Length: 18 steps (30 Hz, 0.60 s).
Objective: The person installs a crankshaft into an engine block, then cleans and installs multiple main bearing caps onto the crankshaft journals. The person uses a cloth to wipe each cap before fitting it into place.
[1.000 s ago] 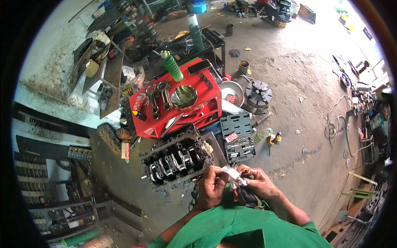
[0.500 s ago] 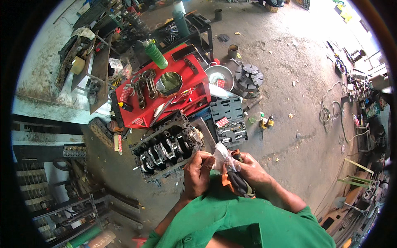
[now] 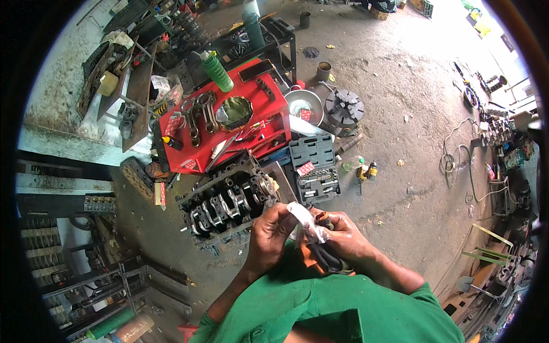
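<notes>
In front of my green shirt, my left hand [image 3: 269, 235] pinches one side of a crumpled whitish plastic bag [image 3: 305, 219]. The bag's other end is in the closed fingers of my right hand [image 3: 347, 239]. A bundled orange-and-black item [image 3: 321, 258], soft like fabric or gloves, hangs below the bag against my right hand; its exact kind is unclear. Whatever lies inside the bag cannot be made out. Just beyond my left hand sits an engine block [image 3: 189, 201] with its crankshaft [image 3: 220, 207] exposed.
Behind the block, a red worktable [image 3: 240, 86] carries connecting rods [image 3: 207, 114], a green bottle [image 3: 217, 73] and tools. An open socket set [image 3: 317, 186], small bottles [image 3: 373, 171] and a metal basin [image 3: 305, 98] are on the right. Metal racks [image 3: 128, 286] stand lower left.
The plastic bag has bent over toward my right hand, its top now folded and lower. My left hand has turned slightly and risen a little. The view has shifted slightly.
</notes>
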Available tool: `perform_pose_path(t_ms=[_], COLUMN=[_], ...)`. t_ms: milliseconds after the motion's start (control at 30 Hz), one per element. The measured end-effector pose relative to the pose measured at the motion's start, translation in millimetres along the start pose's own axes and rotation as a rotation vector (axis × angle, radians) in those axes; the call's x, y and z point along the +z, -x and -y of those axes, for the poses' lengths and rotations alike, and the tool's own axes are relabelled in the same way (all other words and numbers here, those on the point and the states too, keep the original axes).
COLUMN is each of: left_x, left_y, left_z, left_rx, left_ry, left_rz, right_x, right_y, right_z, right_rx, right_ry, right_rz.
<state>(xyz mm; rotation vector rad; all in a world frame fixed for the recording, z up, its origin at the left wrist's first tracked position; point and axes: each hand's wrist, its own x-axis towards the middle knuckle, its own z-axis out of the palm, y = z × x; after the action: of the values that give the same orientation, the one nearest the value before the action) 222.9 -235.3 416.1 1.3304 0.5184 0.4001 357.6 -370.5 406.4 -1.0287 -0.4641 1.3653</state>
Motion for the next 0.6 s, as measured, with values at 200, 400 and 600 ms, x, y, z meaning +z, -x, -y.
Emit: perform_pose_path(t_ms=[200,400,600], left_x=[0.0,2.9,0.9], left_y=[9.2,11.2,11.7], left_z=[13.1,17.5,24.5], left_rx=[-0.071,-0.165,-0.378], left_ry=[0.186,0.413,0.743], left_rz=[-0.181,-0.217,-0.23], right_x=[0.2,2.2,1.8], right_y=[-11.4,-6.4,5.8], right_z=[-10.0,-19.1,-17.8], right_rx=[-0.23,-0.443,-0.463], right_ry=[0.31,0.38,0.528], right_rz=[0.015,-0.036,-0.076])
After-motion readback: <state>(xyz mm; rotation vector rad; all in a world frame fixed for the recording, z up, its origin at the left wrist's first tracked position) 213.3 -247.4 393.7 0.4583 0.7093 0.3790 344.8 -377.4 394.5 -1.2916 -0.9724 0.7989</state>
